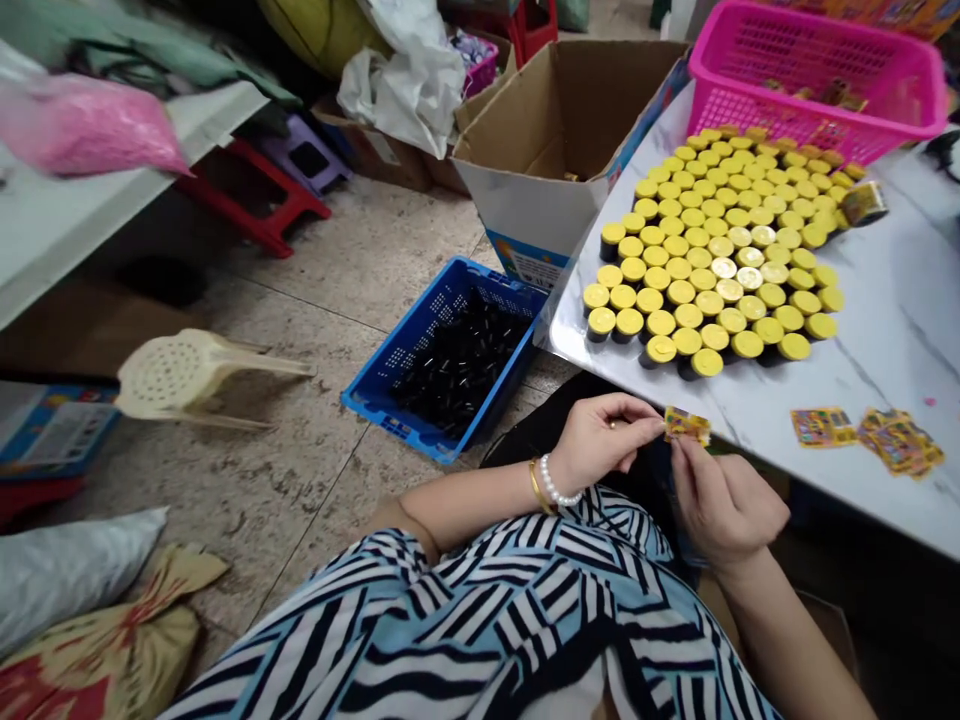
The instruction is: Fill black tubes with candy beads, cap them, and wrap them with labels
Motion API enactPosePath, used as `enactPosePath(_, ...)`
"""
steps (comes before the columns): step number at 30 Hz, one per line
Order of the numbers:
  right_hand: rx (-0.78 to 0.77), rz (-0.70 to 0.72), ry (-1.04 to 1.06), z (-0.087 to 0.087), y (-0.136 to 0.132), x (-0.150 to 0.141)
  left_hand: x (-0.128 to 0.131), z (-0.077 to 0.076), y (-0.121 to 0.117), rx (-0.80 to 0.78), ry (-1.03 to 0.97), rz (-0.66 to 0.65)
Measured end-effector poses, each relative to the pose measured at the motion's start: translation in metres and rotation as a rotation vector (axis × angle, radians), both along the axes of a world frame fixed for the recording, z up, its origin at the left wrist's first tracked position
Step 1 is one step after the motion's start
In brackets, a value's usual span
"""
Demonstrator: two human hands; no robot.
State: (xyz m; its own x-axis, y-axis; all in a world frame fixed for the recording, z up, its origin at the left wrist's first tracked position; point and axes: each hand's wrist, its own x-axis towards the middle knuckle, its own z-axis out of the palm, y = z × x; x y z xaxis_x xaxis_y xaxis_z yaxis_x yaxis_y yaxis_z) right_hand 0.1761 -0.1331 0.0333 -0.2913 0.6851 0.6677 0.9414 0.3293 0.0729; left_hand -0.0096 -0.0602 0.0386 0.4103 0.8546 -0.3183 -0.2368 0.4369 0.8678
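My left hand point(600, 438) and my right hand point(724, 500) meet at the near edge of the marble table point(900, 330). Both pinch a small yellow printed sticker point(687, 426) between thumb and fingers. The left wrist wears a pearl bracelet and a gold bangle. On the table beyond the hands stand several small black jars with yellow lids point(720, 260), packed close in rows. More loose stickers point(866, 432) lie on the table to the right of my right hand.
A pink basket point(817, 75) sits at the table's far end. An open cardboard box point(562, 130) and a blue crate of black parts point(450, 355) stand on the floor to the left. A toppled cream stool point(195, 370) and a red stool point(255, 200) lie further left.
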Motion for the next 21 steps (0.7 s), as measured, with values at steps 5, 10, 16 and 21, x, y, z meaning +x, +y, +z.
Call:
enactPosePath(5,-0.066,0.082,0.019,-0.003,0.004,-0.01,-0.006,-0.002,0.004,-0.06,0.002,-0.074)
enactPosePath(10,-0.234,0.073,0.421,-0.001,0.006,-0.018,-0.013,-0.006,0.01,-0.046,0.026,-0.049)
enactPosePath(16,-0.79,-0.004,0.923,0.0,0.013,-0.02,-0.021,-0.015,0.013,0.156,0.058,0.008)
enactPosePath(21,-0.639,-0.09,0.771,0.003,0.019,-0.014,-0.027,-0.01,0.016,0.145,0.059,0.09)
